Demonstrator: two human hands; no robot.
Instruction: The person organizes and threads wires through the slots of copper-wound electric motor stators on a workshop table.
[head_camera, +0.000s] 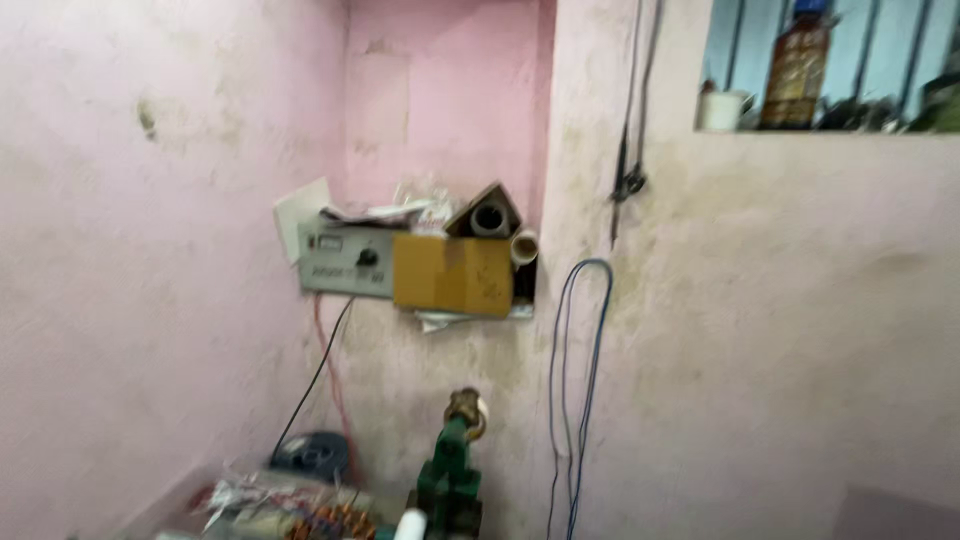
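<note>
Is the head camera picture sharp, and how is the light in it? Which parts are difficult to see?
Head view: the whole picture is softly motion-blurred; the grey box with a knob and the cardboard box lack crisp edges. Light is flat and dim on the pink wall, with no hard shadows. The window is brighter. The green machine and the clutter at the bottom edge are smeared. No hands show.

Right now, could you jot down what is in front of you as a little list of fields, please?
Hands: neither hand is in view
Walls: pink plaster wall, stained
Niche: grey metal box with a black knob, brown cardboard box, white pipe ends
Cables: blue wires hanging down; black cable from the grey box
Below: green metal machine stand; coil of copper wire
Window ledge: brown bottle, white cup
Sharpness: blurred
</note>
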